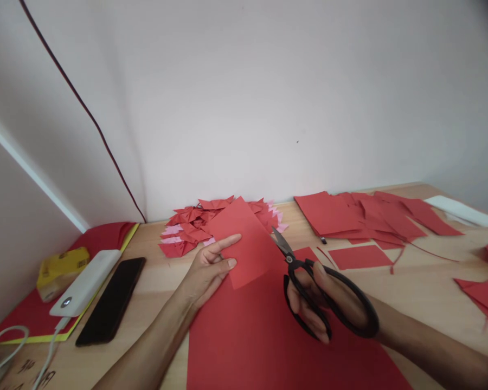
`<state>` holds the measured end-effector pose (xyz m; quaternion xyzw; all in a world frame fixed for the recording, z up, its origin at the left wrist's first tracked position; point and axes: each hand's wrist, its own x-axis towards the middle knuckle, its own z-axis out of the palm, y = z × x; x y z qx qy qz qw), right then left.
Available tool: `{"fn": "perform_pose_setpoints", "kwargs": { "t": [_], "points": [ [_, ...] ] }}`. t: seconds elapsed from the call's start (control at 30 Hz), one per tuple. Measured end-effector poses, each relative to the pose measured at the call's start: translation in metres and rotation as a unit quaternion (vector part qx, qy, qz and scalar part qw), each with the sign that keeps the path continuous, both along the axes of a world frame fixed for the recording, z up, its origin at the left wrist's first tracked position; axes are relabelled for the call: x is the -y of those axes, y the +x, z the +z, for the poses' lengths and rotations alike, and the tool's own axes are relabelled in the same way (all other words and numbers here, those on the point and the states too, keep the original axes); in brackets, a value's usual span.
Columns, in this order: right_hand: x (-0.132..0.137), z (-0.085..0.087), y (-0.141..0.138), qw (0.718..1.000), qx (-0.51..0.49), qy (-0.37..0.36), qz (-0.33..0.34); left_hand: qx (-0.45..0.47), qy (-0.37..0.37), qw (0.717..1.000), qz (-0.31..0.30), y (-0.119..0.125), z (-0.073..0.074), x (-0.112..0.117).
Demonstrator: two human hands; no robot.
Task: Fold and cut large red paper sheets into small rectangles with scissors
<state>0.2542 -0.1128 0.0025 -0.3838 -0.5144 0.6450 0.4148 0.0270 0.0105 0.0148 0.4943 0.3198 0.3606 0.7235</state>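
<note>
A strip of surface (154, 287) lies open between phone (111, 301) and left hand (211, 265); folded paper (193, 233) and wall (244, 108) block beyond.

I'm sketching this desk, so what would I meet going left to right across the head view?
Yellow boxy packet, white rectangular power bank, flat black phone, left hand, held red rectangular paper, black-handled metal scissors, long white strip.

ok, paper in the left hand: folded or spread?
Spread flat, as far as shows: the red paper in the left hand has one smooth face, no visible crease. Cannot tell if layers sit behind.
</note>
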Motion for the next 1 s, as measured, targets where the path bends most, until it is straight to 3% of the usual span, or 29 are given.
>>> {"fn": "perform_pose_setpoints", "kwargs": {
  "t": [0.17, 0.37, 0.77, 1.0],
  "points": [
    [0.0003, 0.0048, 0.0031, 1.000, -0.015, 0.004, 0.016, -0.030, 0.030, 0.999, -0.005, -0.0061, 0.0029, -0.0029],
    [0.0033, 0.0050, 0.0050, 0.998, 0.045, 0.037, 0.010, -0.027, 0.006, 1.000, -0.006, -0.0019, 0.0062, 0.0031],
    [0.0022, 0.0018, 0.0060, 0.998, 0.045, 0.040, 0.006, -0.025, -0.002, 1.000, -0.014, -0.0023, -0.0012, 0.0025],
    [0.0022, 0.0103, 0.0009, 0.998, 0.056, 0.020, -0.017, -0.028, 0.005, 1.000, -0.010, -0.0010, -0.0009, 0.0026]
  ]
}}
